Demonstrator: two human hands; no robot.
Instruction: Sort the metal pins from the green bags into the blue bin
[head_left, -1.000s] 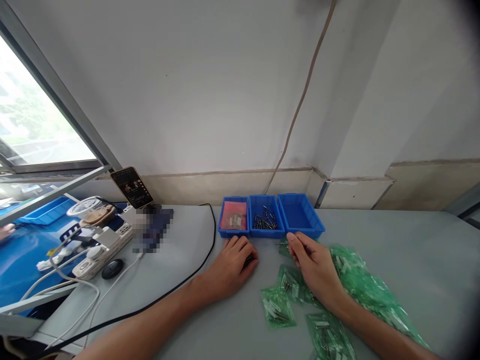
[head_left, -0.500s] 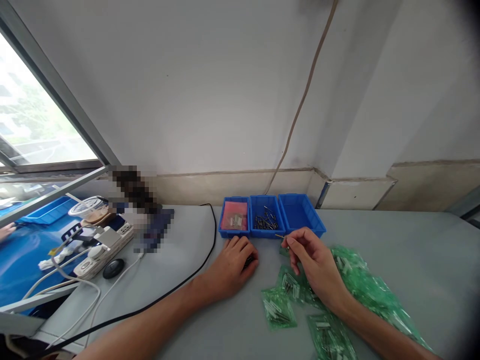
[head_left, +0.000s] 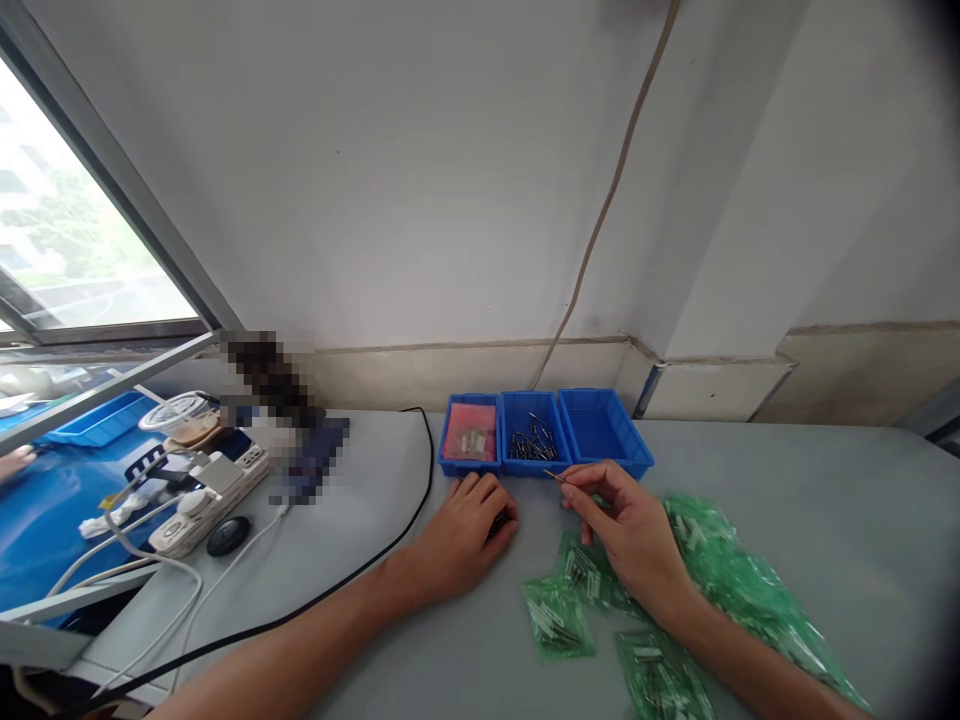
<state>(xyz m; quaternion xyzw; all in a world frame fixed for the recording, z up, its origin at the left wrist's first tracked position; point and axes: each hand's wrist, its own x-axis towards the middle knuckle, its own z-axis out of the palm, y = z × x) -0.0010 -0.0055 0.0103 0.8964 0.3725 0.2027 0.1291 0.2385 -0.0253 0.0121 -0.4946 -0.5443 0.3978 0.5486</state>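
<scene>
My right hand (head_left: 626, 525) pinches a thin brass-coloured pin (head_left: 553, 476) between thumb and forefinger, just in front of the blue bins. The pin's tip points left. My left hand (head_left: 469, 530) rests on the table with its fingers curled; something dark shows between thumb and fingers, too hidden to name. Behind the hands, the middle blue bin (head_left: 508, 466) holds several dark metal pins (head_left: 534, 442). A pink bag (head_left: 470, 425) with small pale parts lies in the left bin. Small green bags (head_left: 556, 620) of metal parts lie near my right forearm.
The right blue bin (head_left: 606, 430) stands against its neighbours near the wall. A large green plastic bag (head_left: 757, 590) lies right of my forearm. At left are a black cable (head_left: 322, 590), a black mouse (head_left: 228, 537) and a power strip (head_left: 247, 470). Another person's hand (head_left: 15, 462) shows far left.
The pin in my right hand has turned slightly, and its tip has shifted a little to the left. My left hand stays where it was.
</scene>
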